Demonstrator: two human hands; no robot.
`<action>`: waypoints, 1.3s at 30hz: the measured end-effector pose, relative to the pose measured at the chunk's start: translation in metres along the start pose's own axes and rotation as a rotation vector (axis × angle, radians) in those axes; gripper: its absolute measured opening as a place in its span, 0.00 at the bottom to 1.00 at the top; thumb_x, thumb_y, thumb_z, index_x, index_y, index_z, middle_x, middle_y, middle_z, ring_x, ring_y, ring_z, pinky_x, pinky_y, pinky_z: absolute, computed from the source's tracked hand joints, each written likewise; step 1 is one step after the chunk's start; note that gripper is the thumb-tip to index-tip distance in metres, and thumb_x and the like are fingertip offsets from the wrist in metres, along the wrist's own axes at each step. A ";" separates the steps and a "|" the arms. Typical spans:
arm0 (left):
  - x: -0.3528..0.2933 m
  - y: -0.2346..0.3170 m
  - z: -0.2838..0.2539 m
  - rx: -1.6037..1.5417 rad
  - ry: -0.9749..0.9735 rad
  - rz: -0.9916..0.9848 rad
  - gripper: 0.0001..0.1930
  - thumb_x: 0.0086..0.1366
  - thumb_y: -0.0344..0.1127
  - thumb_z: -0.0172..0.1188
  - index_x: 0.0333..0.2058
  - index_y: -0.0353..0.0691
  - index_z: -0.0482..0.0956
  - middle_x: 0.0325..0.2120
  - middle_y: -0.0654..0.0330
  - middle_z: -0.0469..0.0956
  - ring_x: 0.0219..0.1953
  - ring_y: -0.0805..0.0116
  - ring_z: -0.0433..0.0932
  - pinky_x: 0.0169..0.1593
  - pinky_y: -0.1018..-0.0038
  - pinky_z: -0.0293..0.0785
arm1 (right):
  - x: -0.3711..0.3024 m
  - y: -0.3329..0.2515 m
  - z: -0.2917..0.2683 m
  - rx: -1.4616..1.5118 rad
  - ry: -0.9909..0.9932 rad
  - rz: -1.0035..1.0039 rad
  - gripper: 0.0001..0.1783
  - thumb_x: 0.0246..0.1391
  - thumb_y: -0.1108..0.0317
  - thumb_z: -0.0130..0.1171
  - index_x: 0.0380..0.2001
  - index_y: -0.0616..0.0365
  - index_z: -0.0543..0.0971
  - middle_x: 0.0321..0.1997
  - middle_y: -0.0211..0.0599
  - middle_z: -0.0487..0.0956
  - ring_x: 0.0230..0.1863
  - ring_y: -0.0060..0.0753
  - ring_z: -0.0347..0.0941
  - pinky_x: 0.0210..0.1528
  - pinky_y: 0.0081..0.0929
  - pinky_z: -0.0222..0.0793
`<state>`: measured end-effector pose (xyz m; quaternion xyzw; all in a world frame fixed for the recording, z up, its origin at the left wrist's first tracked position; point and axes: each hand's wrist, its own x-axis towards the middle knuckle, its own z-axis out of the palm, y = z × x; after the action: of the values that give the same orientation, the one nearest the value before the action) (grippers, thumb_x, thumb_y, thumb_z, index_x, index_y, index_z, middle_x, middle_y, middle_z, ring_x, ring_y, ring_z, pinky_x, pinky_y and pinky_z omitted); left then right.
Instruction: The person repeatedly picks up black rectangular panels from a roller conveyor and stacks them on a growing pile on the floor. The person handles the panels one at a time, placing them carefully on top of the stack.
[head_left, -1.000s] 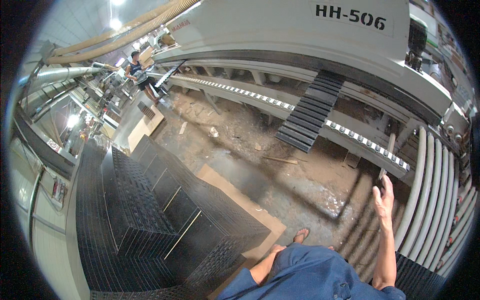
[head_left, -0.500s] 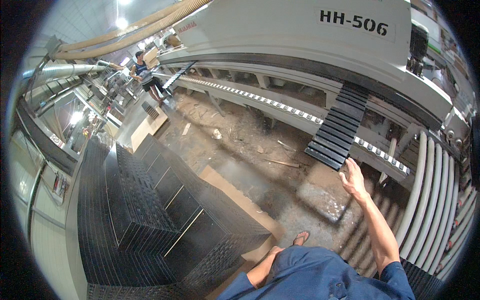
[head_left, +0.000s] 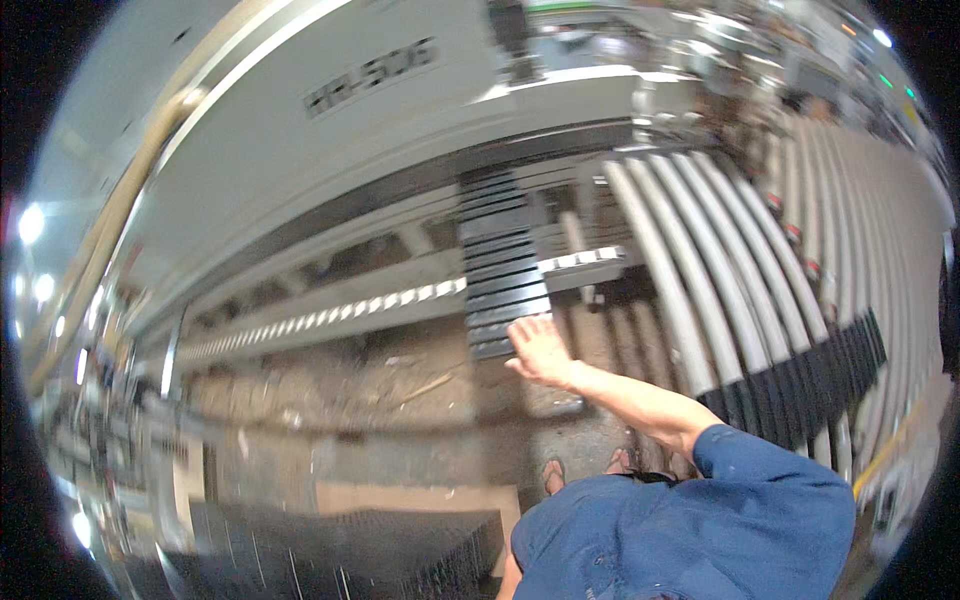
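At pale-toothed rail, right hand seemingly touching black slats.

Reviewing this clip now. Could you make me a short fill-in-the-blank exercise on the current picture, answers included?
1. The right hand is at the near end of a row of strips whose colour is ____.
2. In the picture, the grey rollers lie to the ____ of that row.
3. The colour of the person's shirt is ____.
4. Of the person's two hands, the ____ one is out of sight.

Missing words: black; right; blue; left.
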<state>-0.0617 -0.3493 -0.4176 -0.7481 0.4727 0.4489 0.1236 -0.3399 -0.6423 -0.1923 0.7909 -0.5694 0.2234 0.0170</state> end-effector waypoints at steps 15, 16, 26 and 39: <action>0.033 0.082 -0.020 0.317 -0.072 0.223 0.25 0.66 0.56 0.50 0.33 0.37 0.82 0.33 0.54 0.82 0.33 0.59 0.81 0.42 0.63 0.73 | -0.066 0.114 -0.060 0.060 0.109 0.139 0.39 0.37 0.52 0.73 0.50 0.61 0.72 0.49 0.43 0.72 0.51 0.48 0.68 0.54 0.42 0.68; 0.033 0.084 -0.019 0.325 -0.077 0.225 0.25 0.66 0.56 0.50 0.33 0.37 0.82 0.33 0.54 0.82 0.33 0.59 0.81 0.42 0.63 0.73 | -0.070 0.122 -0.061 0.067 0.098 0.154 0.39 0.37 0.51 0.73 0.51 0.61 0.72 0.49 0.44 0.72 0.51 0.48 0.68 0.54 0.41 0.68; 0.030 0.090 -0.016 0.377 -0.095 0.242 0.25 0.65 0.55 0.51 0.34 0.37 0.82 0.33 0.54 0.82 0.33 0.59 0.81 0.42 0.63 0.73 | -0.116 0.191 -0.098 0.081 -0.001 0.309 0.39 0.39 0.48 0.73 0.54 0.54 0.73 0.54 0.42 0.71 0.57 0.47 0.66 0.59 0.42 0.66; 0.040 0.103 -0.011 0.392 -0.108 0.246 0.24 0.65 0.55 0.51 0.35 0.37 0.82 0.34 0.54 0.82 0.33 0.59 0.81 0.42 0.63 0.73 | -0.175 0.273 -0.154 0.111 -0.047 0.432 0.41 0.40 0.53 0.72 0.60 0.53 0.72 0.63 0.44 0.68 0.65 0.46 0.62 0.67 0.38 0.60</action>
<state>-0.1339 -0.4335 -0.4185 -0.6214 0.6311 0.3997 0.2362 -0.6831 -0.5385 -0.1810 0.6553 -0.7127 0.2343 -0.0884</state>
